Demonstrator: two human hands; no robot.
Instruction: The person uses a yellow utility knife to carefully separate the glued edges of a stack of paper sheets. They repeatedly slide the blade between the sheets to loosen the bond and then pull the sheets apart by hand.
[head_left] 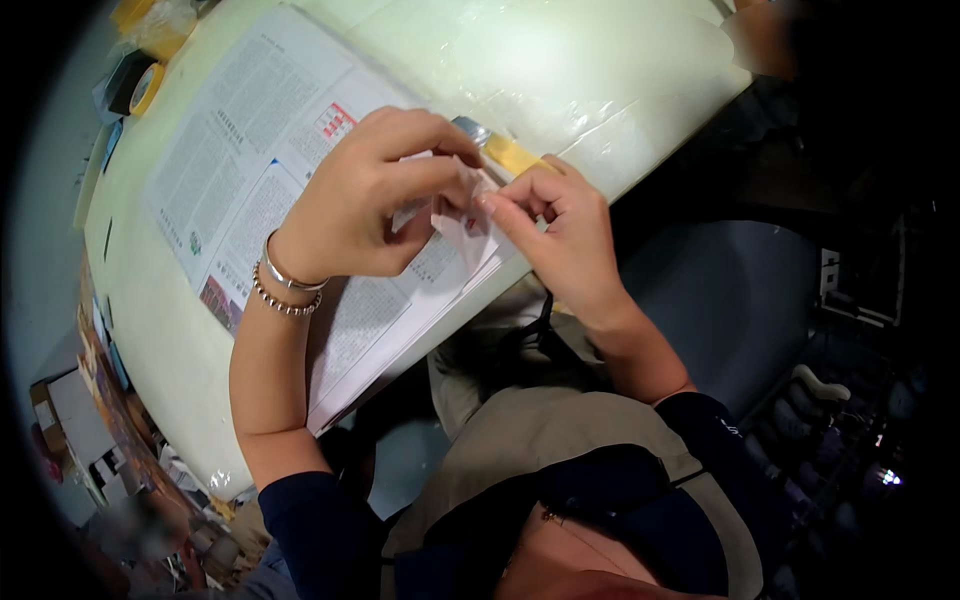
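Note:
Both of my hands meet over the near edge of a spread newspaper (365,305). My left hand (365,195), with a silver bangle and a beaded bracelet on its wrist, is curled with its fingertips closed on a thin, pale pinkish piece (470,235). My right hand (565,235) pinches the same piece between thumb and forefinger. Its material and full shape cannot be made out, as my fingers cover part of it. Just beyond my fingertips lies a yellow-handled tool (512,155) with a grey metal end; its kind is unclear.
The newspaper lies on a pale, rounded table (600,65) with a shiny, film-like covering. A roll of yellow tape (147,88) and a yellow bag-like bundle (165,30) sit at the far left. Boxes and clutter (85,420) stand beyond the table's left side.

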